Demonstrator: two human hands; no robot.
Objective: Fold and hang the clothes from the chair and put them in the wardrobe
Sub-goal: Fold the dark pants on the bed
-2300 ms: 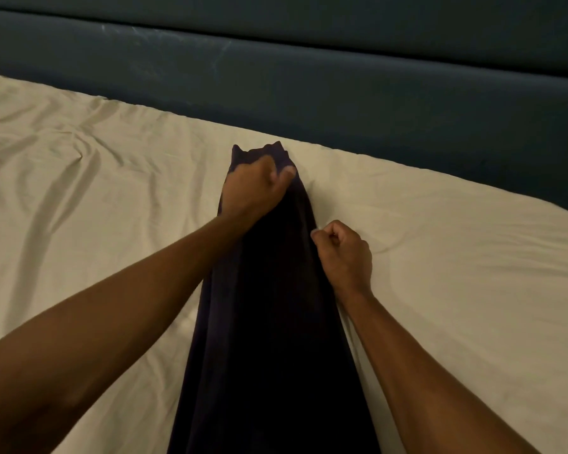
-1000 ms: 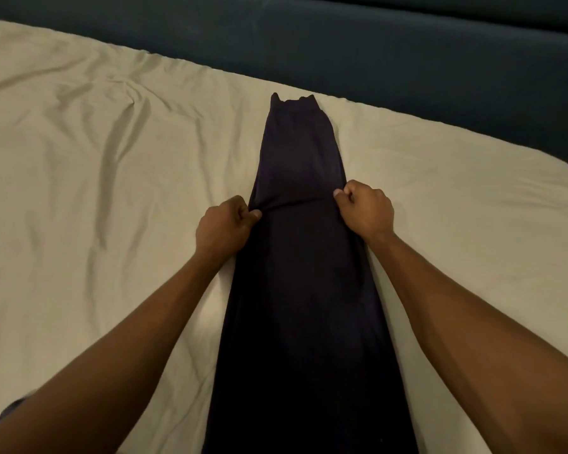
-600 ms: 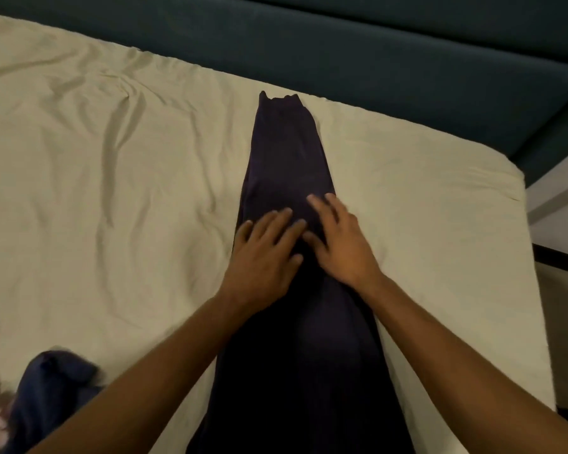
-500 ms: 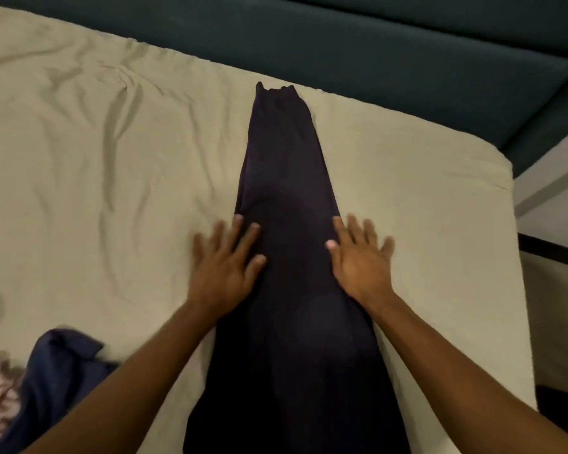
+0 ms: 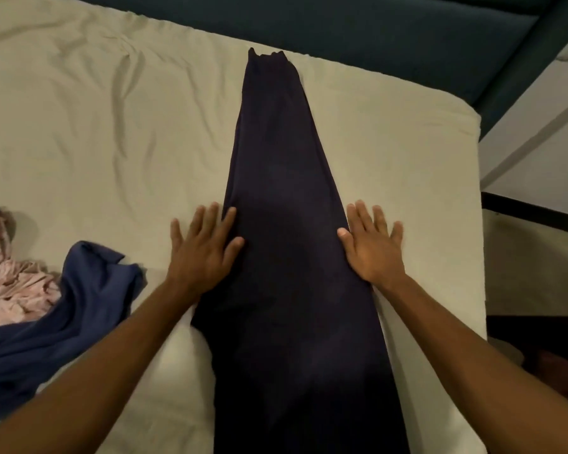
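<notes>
Dark navy garment (image 5: 286, 257) lies flat on the bed (image 5: 79, 126), its long axis running straight away from the person, narrow end farthest. It sits between the hands, equally near both: left hand (image 5: 204, 250) and right hand (image 5: 371, 247) press its edges, fingers spread flat, gripping nothing.

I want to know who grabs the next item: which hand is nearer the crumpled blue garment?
Left. The left hand lies just right of the blue garment; the right hand is beyond the dark garment.
</notes>
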